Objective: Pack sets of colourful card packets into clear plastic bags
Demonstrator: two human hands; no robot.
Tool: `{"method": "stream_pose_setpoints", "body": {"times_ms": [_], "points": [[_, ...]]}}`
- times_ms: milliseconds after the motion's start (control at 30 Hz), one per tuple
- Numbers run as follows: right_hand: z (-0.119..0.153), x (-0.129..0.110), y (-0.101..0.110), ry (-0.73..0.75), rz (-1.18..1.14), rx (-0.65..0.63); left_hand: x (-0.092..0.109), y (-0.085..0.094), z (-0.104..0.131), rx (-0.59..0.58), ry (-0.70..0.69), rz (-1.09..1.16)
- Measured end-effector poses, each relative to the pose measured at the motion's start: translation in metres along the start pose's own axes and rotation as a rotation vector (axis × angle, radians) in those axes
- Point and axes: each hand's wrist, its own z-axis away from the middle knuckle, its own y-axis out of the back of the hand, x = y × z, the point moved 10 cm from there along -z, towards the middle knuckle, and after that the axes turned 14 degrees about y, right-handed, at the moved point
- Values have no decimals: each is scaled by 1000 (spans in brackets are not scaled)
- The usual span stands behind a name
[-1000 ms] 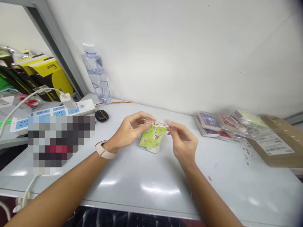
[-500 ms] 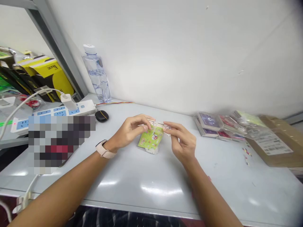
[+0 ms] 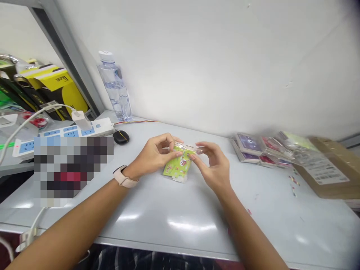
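A small green packet (image 3: 177,168) with a cartoon print and a clear plastic sleeve is tilted just above or on the desk; whether it touches the surface I cannot tell. My left hand (image 3: 154,154) pinches its upper left edge, thumb on the printed front and fingers behind. At the upper right corner, my right hand (image 3: 216,165) has its thumb against the front, with the index finger curled by the clear plastic top edge. The other fingers of the right hand are partly hidden.
Plastic-wrapped packets (image 3: 249,144) are stacked at the right beside a cardboard box (image 3: 332,168). A water bottle (image 3: 116,92) stands against the wall. A black mouse-shaped object (image 3: 121,137), a power strip (image 3: 102,127) and a blurred-out patch lie left. Small scraps (image 3: 294,182) dot the desk.
My right thumb has come onto the packet's front, and the right fingers have curled in at its top edge. My left thumb has slid slightly right across the front.
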Motion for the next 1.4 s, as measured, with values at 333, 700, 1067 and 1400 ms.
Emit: {"method": "stream_pose_setpoints", "body": {"times_ms": [333,700,1067,1400], "points": [[14,26,-28,-362,-315,-257,-13,1,-6,-12,94,-8],[37,66,-28,-591,-252,-136,14,-14,14,192,-314,-837],[5,61,34,-212,449,-101,-10,-36,14,-16,-293,-1109],[11,105,134,-245,1104,-57,3,25,2,468,-117,-1270]]}}
